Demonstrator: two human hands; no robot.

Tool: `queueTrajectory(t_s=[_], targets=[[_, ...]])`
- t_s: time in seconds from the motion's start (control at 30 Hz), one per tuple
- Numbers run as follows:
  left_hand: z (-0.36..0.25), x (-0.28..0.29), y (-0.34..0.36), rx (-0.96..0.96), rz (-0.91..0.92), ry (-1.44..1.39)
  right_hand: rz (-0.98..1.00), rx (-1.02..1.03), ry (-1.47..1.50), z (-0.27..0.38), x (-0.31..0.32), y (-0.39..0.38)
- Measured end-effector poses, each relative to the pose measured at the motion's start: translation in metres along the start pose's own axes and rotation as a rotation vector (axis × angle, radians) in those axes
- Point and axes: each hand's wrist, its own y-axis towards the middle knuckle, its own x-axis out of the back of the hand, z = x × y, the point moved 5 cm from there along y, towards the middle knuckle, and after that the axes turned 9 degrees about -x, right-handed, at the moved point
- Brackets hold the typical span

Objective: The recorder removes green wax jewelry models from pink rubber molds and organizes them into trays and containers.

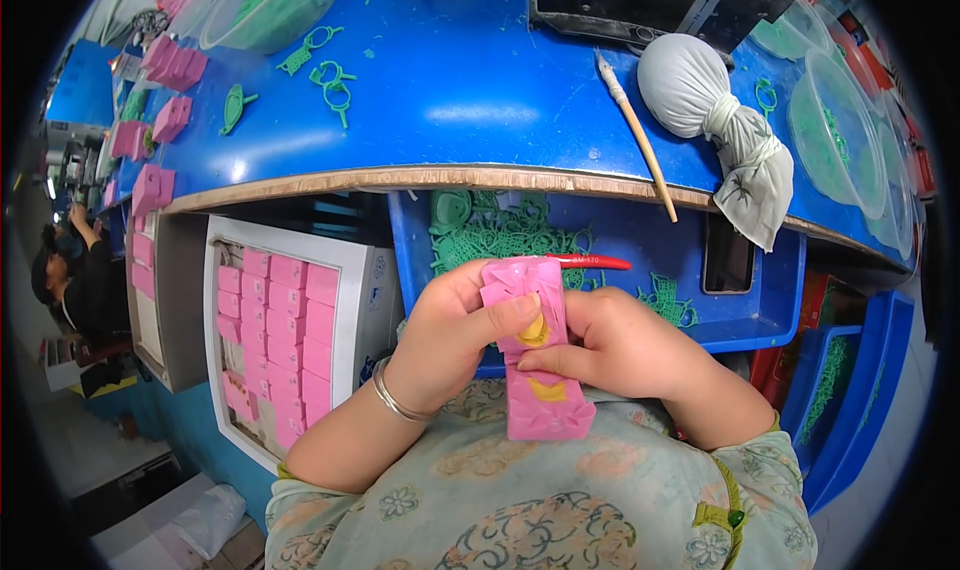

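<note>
Both of my hands grip one pink rubber mold (549,417) in front of my chest. It is spread lengthwise, with notched edges and two yellow patches (547,389) on its inner face. My left hand (455,315) closes round its upper part, the thumb lying on the pink surface. My right hand (630,342) pinches its middle from the other side, thumb across it. A slim red handle (592,262) juts out to the right behind the mold's top; its other end is hidden. Beyond the hands, green wax pieces (490,225) lie heaped in a blue tray (740,332).
Left of me, a white-framed box (345,320) holds many pink molds. On the blue table (450,90) lie a wooden-handled tool (637,135), a tied cloth pouch (685,85) and loose green pieces. A phone (729,255) rests in the tray. Another person (75,280) is at far left.
</note>
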Motion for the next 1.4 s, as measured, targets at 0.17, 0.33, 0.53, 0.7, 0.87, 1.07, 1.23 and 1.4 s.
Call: queueTrajectory(t_s=[0.17,0.33,0.53,0.7,0.87,1.07,1.23,1.4], targets=[[-0.002,-0.003,-0.005,-0.019,-0.044,0.036,0.071,-0.01,0.119,-0.007,-0.005,0.004],[-0.007,-0.006,-0.01,-0.037,-0.068,0.139,0.093,0.03,0.243,-0.013,-0.008,0.006],[-0.009,-0.008,-0.012,-0.123,-0.025,0.155,0.089,0.034,0.254,-0.016,-0.008,0.007],[-0.011,-0.007,-0.013,-0.207,0.015,0.284,0.053,-0.012,0.179,-0.018,-0.007,0.006],[-0.011,-0.006,-0.015,-0.213,0.126,0.46,0.016,-0.018,0.146,-0.018,-0.002,0.004],[-0.004,-0.008,-0.014,-0.119,0.166,0.153,0.062,-0.016,0.286,-0.02,-0.004,0.005],[-0.003,-0.013,-0.014,-0.138,0.087,0.146,0.079,0.012,0.466,-0.018,-0.009,0.009],[-0.01,-0.007,-0.006,-0.241,-0.063,-0.081,-0.284,-0.005,0.325,-0.012,0.012,0.0]])
